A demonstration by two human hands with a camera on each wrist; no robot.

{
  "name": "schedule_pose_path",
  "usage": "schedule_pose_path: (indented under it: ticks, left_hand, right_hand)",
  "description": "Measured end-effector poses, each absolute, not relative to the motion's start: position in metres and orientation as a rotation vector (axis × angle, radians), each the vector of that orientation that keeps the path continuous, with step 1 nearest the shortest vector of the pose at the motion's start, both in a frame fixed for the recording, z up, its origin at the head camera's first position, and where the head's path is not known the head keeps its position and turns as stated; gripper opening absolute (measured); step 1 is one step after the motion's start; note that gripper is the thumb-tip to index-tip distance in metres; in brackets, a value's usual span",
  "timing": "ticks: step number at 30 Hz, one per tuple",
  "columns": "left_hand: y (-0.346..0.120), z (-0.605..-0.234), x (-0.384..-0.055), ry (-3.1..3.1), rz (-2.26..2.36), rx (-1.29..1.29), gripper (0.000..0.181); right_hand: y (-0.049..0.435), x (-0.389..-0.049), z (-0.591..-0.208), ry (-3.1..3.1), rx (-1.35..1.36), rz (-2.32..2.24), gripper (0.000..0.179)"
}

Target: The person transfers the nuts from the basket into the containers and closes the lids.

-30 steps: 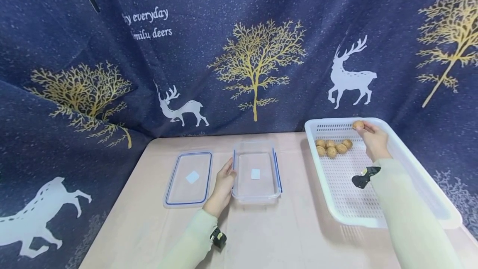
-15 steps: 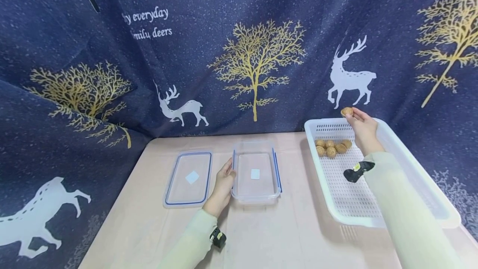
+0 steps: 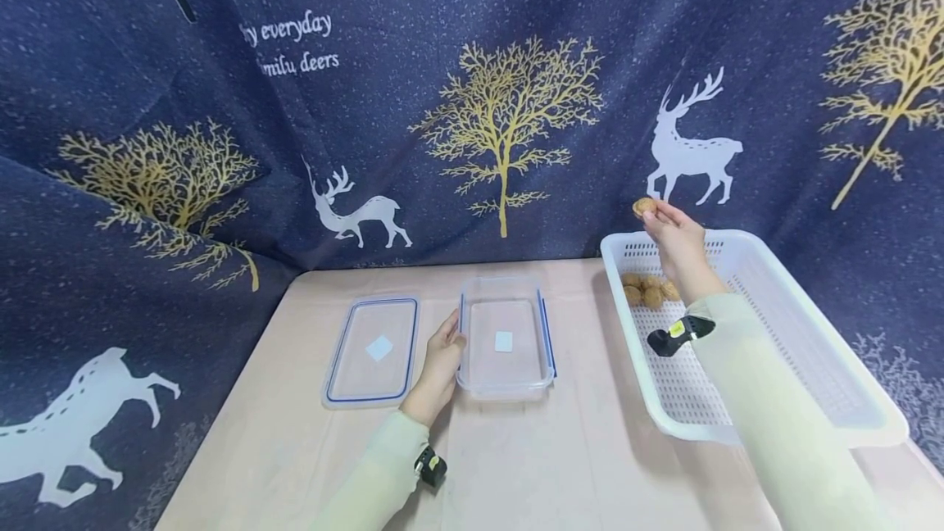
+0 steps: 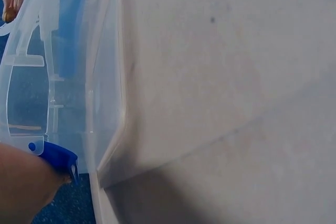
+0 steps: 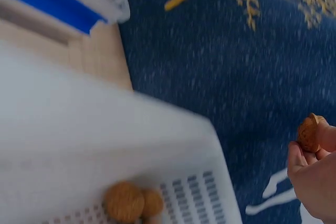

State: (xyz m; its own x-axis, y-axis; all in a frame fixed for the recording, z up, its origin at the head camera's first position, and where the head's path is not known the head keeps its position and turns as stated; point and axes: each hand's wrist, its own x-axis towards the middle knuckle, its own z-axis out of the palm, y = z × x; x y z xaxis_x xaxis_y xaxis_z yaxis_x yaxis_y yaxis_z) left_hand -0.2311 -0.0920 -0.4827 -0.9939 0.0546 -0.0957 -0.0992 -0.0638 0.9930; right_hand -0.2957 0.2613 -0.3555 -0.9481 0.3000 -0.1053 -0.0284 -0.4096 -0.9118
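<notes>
One white basket (image 3: 640,367) with loose walnuts (image 3: 652,298) stands right of the clear container (image 3: 506,390), whose long axis points away from the person. Left hand (image 3: 439,363) lies fairly straight-fingered against the container's left side; right hand (image 3: 680,246), farther off, pinches a single walnut (image 3: 644,207) aloft, rightward of the container.

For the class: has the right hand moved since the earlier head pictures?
Yes: against the white basket, the right hand, pinching a walnut, has moved left and up in the head view.

Lid (image 3: 371,374) left, container (image 3: 505,370) centre, walnuts (image 3: 652,297) in basket (image 3: 689,400) right
</notes>
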Motion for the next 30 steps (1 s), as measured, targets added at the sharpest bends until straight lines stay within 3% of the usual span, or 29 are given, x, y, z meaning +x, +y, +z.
schedule_pose_path:
  ticks: [17,30]
  left_hand:
    - [-0.093,-0.485,-0.232,2.077,2.232,-0.058,0.053]
    - [-0.094,-0.485,-0.234,2.062,2.223,-0.066,0.054]
  right_hand:
    - [0.184,-0.280,-0.338,-1.686,-0.192,2.573,0.057]
    - [0.136,-0.268,-0.352,-1.741,-0.081,2.654,0.054]
